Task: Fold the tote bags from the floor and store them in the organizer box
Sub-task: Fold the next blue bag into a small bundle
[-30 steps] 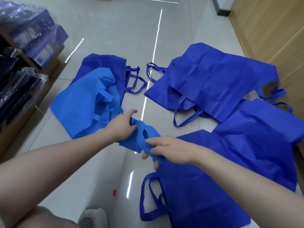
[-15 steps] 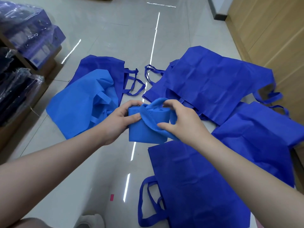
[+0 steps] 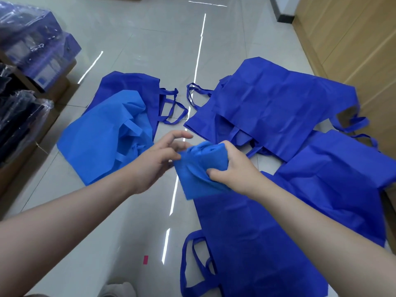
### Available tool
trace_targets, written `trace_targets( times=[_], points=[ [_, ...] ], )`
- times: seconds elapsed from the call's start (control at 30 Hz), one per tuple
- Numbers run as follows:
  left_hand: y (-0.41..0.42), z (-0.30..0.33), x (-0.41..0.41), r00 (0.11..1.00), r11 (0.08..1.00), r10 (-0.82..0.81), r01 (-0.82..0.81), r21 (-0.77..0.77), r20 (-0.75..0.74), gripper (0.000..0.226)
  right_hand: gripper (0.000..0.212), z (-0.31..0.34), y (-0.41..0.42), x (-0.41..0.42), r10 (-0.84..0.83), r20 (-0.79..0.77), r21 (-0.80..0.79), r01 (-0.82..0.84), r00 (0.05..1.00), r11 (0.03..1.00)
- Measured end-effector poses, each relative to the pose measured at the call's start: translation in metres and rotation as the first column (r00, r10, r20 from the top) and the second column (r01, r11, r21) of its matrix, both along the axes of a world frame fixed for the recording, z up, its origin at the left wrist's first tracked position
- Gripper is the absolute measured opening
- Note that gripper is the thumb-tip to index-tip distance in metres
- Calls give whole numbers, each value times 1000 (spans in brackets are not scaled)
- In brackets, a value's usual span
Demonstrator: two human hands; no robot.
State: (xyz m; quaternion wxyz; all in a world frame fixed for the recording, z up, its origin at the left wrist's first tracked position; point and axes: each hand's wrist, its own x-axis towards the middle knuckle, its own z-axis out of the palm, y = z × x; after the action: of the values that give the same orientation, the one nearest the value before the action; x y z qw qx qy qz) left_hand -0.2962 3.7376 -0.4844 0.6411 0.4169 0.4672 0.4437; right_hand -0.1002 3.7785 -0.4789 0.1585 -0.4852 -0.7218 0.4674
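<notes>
Item in hand: one light-blue non-woven tote bag, folded to a small thick packet (image 3: 198, 170), held in the air above the grey tiled floor (image 3: 132, 46). The right hand (image 3: 232, 167) clenches the packet, thumb on its near face and fingers curled over its far edge. The left hand (image 3: 157, 159) is just left of the packet with fingers spread and relaxed, grasping nothing; whether its fingertips touch the cloth cannot be told

Progress, as judged: this bag's folding looks nearly or fully done; storing it is not yet done. The organizer box is not in view

Remaining on the floor, places given from the packet:
- light-blue crumpled tote bag (image 3: 102, 142), to the left, lying partly over a dark-blue flat tote bag (image 3: 132, 86)
- large dark-blue tote bag spread open (image 3: 278, 108), beyond and to the right, seemingly with another bag under it
- dark-blue tote bag by the wooden wall panel (image 3: 342, 168), far right
- dark-blue tote bag with looped handles (image 3: 246, 243), directly below, nearest the person

At least five bags left unfolded; the task is judged to be at an early stage
</notes>
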Motion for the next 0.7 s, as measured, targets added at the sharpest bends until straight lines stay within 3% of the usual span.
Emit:
trace_targets(
  times=[0.07, 0.13, 0.17, 0.4, 0.47, 0.6, 0.7],
  points=[
    [0, 6, 1, 930, 990, -42, 88, 109, -365, 34, 31, -3, 4, 5, 114, 210, 58, -129, 971, 990],
    [-1, 4, 11, 724, 942, -77, 278, 188, -685, 38, 30, -3, 6, 6, 152, 258, 45, -168, 954, 985],
    [-2, 0, 17, 659, 925, -71, 324, 197, -749, 42, 29, -1, 7, 6, 159, 253, 48, -177, 954, 983],
    [5, -12, 37, 680, 969, 12, 174, 177, -733, 50, 27, 8, 20, 14, 83, 60, 105, -89, 995, 990],
    [8, -18, 42, 675, 965, 8, 189, 183, -738, 58, 28, 6, 23, 17, 93, 101, 176, -110, 991, 978],
    [9, -37, 45, 730, 952, -23, 224, 207, -683, 60, 40, -10, 23, 22, 75, 372, 400, -232, 925, 887],
    [10, -45, 50, 822, 968, 34, 114, 222, -569, 50, 36, -20, 29, 35, 4, 226, 407, -98, 974, 908]
  ],
)
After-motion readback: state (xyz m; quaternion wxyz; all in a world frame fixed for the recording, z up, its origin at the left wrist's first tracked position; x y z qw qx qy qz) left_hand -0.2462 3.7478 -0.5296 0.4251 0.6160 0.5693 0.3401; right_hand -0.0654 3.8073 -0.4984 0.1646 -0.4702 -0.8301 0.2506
